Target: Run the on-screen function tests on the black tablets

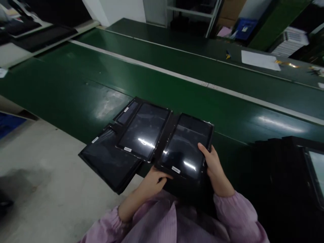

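Two glossy black screen panels with small white labels, a left panel (145,126) and a right panel (187,141), lie side by side on a thin black tray (162,141). My right hand (215,167) grips the tray's right edge, its thumb over the right panel's face and its other fingers mostly hidden beneath. My left hand (155,180) is closed at the near edge, below the gap between the panels; some fingertips are hidden under the tray. Further left, another dark panel (113,160) juts past the bench edge, and a partly covered panel (128,113) lies behind it.
A long green bench (101,74) with a pale dividing strip (162,69) runs across the view. Stacked black trays (280,165) rise at the right, with a screen (316,165) on the nearest part. Beyond are a white sheet (260,60) and a blue bin (245,28).
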Motion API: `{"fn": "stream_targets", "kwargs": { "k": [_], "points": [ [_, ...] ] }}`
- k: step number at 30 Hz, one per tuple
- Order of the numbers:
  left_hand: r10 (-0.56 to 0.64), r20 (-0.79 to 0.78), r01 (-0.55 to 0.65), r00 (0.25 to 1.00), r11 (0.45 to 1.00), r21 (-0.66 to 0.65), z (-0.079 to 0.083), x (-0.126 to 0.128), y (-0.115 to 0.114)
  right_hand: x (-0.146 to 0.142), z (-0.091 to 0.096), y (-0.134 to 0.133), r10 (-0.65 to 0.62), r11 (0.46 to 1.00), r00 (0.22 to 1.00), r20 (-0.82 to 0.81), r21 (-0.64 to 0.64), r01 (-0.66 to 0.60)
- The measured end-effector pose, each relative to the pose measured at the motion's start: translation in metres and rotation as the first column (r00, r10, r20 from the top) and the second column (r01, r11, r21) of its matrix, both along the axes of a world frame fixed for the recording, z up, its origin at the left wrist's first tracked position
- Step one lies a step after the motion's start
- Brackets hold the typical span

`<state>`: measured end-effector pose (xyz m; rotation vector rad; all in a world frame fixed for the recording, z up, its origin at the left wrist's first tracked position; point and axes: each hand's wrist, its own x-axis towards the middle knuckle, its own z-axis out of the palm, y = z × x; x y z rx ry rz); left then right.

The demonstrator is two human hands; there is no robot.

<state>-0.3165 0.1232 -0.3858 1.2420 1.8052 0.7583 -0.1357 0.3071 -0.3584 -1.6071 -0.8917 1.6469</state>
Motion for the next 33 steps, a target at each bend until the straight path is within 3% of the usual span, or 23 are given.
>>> {"fn": "stream_targets", "kwargs": {
  "k": [4,7,11,14,17,20,22,24,28,33],
  "points": [
    [0.076,-0.120,-0.069,0.990,0.996,0.065,-0.028,-0.031,-0.006,0.068,0.020,-0.005,-0.056,0.998,0.987,0.149,-0.028,0.061],
    [0.121,-0.157,-0.101,0.980,0.986,0.131,-0.040,-0.050,-0.008,0.126,0.030,-0.013,-0.087,0.996,0.962,0.261,0.004,0.089],
    [0.218,-0.218,-0.155,0.951,0.950,0.271,-0.036,-0.083,0.006,0.169,0.027,-0.019,-0.101,0.980,0.891,0.443,0.197,0.013],
    [0.320,-0.323,-0.211,0.891,0.920,0.329,-0.023,-0.091,0.028,0.176,0.007,-0.019,-0.152,0.943,0.846,0.510,0.330,-0.030],
    [0.295,-0.375,-0.148,0.879,0.916,0.373,-0.011,-0.056,0.055,0.180,-0.020,-0.017,-0.211,0.911,0.819,0.533,0.412,-0.034],
    [0.073,-0.425,0.094,0.902,0.928,0.360,-0.008,0.003,0.090,0.184,-0.040,-0.014,-0.276,0.825,0.747,0.605,0.548,-0.139],
    [-0.034,-0.517,0.212,0.855,0.933,0.290,-0.010,0.036,0.119,0.184,-0.049,-0.010,-0.315,0.758,0.686,0.656,0.608,-0.234],
    [-0.098,-0.593,0.278,0.799,0.935,0.220,-0.010,0.058,0.150,0.183,-0.056,-0.006,-0.340,0.726,0.649,0.681,0.629,-0.279],
    [-0.146,-0.644,0.323,0.751,0.932,0.165,-0.009,0.076,0.200,0.180,-0.064,-0.001,-0.384,0.722,0.626,0.679,0.643,-0.256],
    [-0.101,-0.646,0.298,0.757,0.933,0.203,-0.010,0.082,0.213,0.178,-0.061,-0.003,-0.407,0.718,0.636,0.656,0.660,-0.221]
  ]
}}
